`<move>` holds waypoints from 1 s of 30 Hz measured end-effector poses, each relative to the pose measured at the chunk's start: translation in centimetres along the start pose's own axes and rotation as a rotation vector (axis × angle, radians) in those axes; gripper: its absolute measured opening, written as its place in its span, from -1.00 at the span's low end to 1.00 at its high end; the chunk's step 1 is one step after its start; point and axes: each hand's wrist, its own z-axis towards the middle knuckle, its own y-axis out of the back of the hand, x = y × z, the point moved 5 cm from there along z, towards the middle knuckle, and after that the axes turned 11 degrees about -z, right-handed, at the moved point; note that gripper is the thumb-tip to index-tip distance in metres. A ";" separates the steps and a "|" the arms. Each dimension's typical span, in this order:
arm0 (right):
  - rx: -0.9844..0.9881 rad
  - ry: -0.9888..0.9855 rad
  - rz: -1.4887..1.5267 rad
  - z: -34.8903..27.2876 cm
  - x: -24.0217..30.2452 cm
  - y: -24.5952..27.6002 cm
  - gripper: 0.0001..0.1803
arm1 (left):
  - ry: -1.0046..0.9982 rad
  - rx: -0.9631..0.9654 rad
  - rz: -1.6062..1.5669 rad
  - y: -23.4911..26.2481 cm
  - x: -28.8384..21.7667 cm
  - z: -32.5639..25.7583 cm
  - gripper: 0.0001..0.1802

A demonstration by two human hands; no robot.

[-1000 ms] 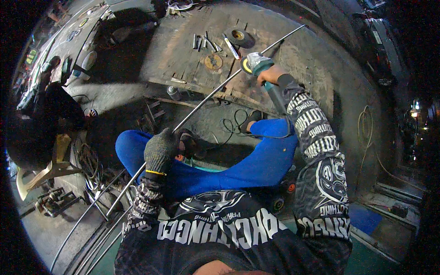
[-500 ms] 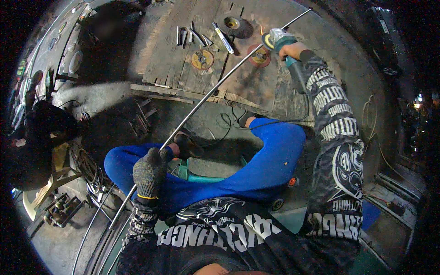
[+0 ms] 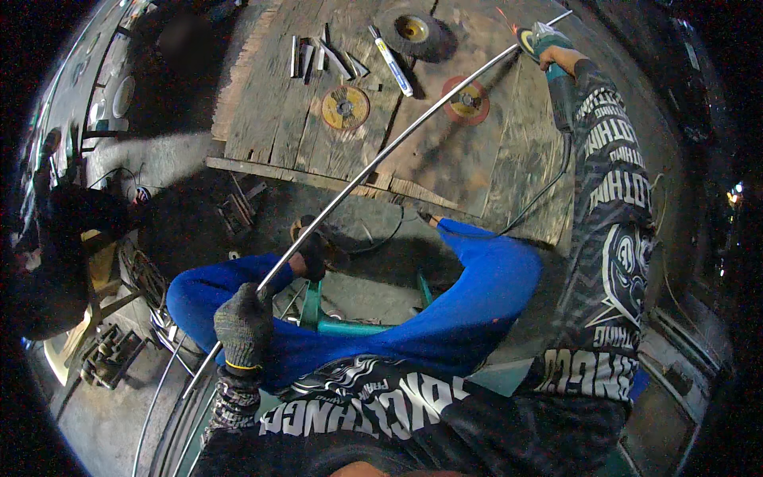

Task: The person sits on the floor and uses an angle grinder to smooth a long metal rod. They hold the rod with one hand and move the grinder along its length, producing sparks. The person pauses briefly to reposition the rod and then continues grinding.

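Observation:
A long thin metal rod [image 3: 397, 143] runs diagonally from the lower left to the upper right across a wooden board [image 3: 477, 167]. My left hand [image 3: 242, 322], in a grey knit glove, grips the rod near my blue-trousered knee. My right hand [image 3: 552, 52], arm stretched out, holds an angle grinder [image 3: 534, 40] against the rod's far end. A few orange sparks fly at the grinder's disc.
On the board lie a yellow-labelled cutting disc [image 3: 345, 106], a reddish disc [image 3: 467, 100], a dark grinding wheel [image 3: 415, 29], a white marker [image 3: 389, 60] and short metal offcuts [image 3: 314, 56]. A green metal stand [image 3: 334, 318] sits under my legs. More rods [image 3: 159, 389] lie at lower left. Another person [image 3: 56, 238] crouches left.
My right arm has stretched further up and right along the rod with the grinder. The view has shifted closer to the board. My left hand stays gripping the rod.

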 end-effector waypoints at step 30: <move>-0.148 -0.393 -0.114 -9.0 21.8 -11.2 -0.60 | 0.037 0.334 -0.095 -0.9 0.7 -4.4 -0.60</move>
